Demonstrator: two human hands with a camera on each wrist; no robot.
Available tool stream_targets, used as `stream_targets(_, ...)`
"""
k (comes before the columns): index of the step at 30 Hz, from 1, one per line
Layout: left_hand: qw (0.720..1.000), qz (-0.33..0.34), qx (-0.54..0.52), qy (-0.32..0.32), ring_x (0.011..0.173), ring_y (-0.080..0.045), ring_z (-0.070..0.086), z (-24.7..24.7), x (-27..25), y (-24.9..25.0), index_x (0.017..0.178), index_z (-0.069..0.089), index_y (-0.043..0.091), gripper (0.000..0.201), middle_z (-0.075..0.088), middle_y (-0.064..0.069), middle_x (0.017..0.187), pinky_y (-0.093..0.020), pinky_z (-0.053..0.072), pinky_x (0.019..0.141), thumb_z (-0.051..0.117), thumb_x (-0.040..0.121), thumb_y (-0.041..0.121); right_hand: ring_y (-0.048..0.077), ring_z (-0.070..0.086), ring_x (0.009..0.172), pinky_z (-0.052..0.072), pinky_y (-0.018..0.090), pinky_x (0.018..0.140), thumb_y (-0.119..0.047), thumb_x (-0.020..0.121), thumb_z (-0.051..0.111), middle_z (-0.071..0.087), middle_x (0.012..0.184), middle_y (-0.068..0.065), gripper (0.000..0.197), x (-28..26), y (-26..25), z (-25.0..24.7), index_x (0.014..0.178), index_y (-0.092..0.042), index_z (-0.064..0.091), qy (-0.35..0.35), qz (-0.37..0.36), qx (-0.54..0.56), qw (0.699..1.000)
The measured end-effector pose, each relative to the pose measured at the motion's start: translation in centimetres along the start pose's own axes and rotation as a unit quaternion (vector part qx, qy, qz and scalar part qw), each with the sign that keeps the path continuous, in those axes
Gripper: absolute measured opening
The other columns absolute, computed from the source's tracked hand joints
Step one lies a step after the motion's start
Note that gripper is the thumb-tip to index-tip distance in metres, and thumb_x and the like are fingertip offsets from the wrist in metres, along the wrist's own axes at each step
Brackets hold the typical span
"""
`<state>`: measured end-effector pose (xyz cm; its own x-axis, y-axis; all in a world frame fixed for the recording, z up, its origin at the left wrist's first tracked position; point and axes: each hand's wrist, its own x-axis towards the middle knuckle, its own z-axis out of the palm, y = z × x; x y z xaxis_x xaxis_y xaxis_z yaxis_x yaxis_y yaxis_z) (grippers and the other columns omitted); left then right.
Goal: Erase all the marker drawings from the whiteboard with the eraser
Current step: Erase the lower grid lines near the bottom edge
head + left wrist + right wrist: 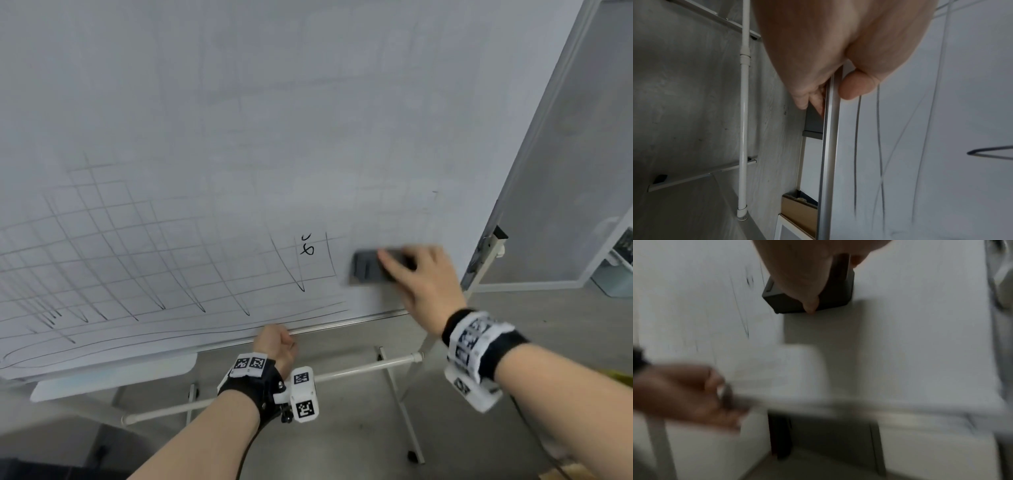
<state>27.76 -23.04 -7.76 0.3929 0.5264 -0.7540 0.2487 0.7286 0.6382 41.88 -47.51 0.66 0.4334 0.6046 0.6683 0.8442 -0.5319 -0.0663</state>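
A white whiteboard (274, 120) fills the head view, with a grey marker grid (137, 246) across its lower left and a small black squiggle (307, 247) near the centre. My right hand (416, 274) grips a dark grey eraser (366, 269) flat against the board, just right of the squiggle; it is motion-blurred. In the right wrist view the eraser (789, 302) sits under my fingers. My left hand (275, 342) grips the board's lower metal frame edge (342, 325). The left wrist view shows the thumb (857, 86) on the board front and fingers behind the frame edge (828, 146).
The board stands on a white metal stand with a crossbar (359, 368) and legs (400, 404) over a grey floor. A white pen tray (113, 377) hangs under the board at left. A glass partition (565, 171) stands at the right.
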Motion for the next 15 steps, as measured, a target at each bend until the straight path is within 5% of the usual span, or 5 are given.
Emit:
stream_targets(5, 1.000, 0.014, -0.001, -0.004, 0.067, -0.025, 0.038, 0.0, -0.5, 0.1, 0.072, 0.039, 0.004, 0.035, 0.040, -0.012, 0.082, -0.033, 0.041, 0.064, 0.025, 0.043, -0.009, 0.042, 0.048, 0.102, 0.031, 0.029, 0.094, -0.018, 0.088, 0.063, 0.052, 0.115, 0.023, 0.059, 13.0, -1.3, -8.2, 0.145, -0.017, 0.048, 0.232, 0.075, 0.025, 0.970)
stream_targets(8, 1.000, 0.006, -0.003, 0.005, 0.060, -0.021, 0.026, 0.1, -1.4, -0.1, 0.062, 0.027, 0.009, 0.025, 0.028, -0.006, 0.070, -0.032, 0.041, 0.066, 0.022, 0.051, -0.014, 0.041, 0.048, 0.102, 0.027, 0.023, 0.095, -0.015, 0.084, 0.065, 0.051, 0.115, 0.022, 0.062, 15.7, -2.9, -9.6, 0.145, -0.014, 0.048, 0.278, 0.070, 0.019, 0.958)
stream_targets(10, 1.000, 0.004, 0.008, -0.008, 0.057, -0.019, 0.026, -0.1, -1.8, 0.0, 0.060, 0.027, 0.011, 0.027, 0.027, -0.004, 0.068, -0.029, 0.041, 0.066, 0.024, 0.067, -0.015, 0.042, 0.049, 0.098, 0.028, 0.029, 0.092, -0.010, 0.081, 0.068, 0.052, 0.113, 0.021, 0.065, 13.4, -4.5, -6.6, 0.143, -0.019, 0.050, 0.243, 0.021, 0.013, 0.970)
stream_targets(12, 0.999, -0.006, 0.019, -0.032, 0.058, -0.018, 0.036, -0.2, -1.7, 0.2, 0.065, 0.035, 0.010, 0.026, 0.035, -0.004, 0.069, -0.026, 0.041, 0.063, 0.029, 0.078, -0.012, 0.035, 0.044, 0.097, 0.038, 0.038, 0.088, -0.004, 0.078, 0.071, 0.049, 0.116, 0.014, 0.071, 8.7, -5.8, -1.9, 0.140, -0.029, 0.047, 0.137, -0.045, 0.019, 0.989)
stream_targets(15, 1.000, -0.001, -0.006, -0.023, 0.057, -0.019, 0.029, -0.1, -1.7, 0.6, 0.061, 0.030, 0.009, 0.026, 0.030, -0.005, 0.068, -0.027, 0.038, 0.061, 0.026, 0.068, -0.015, 0.033, 0.046, 0.094, 0.048, 0.046, 0.075, 0.004, 0.065, 0.067, 0.058, 0.112, 0.012, 0.082, 0.4, -5.8, 3.9, 0.138, -0.030, 0.047, -0.065, -0.161, -0.036, 0.984)
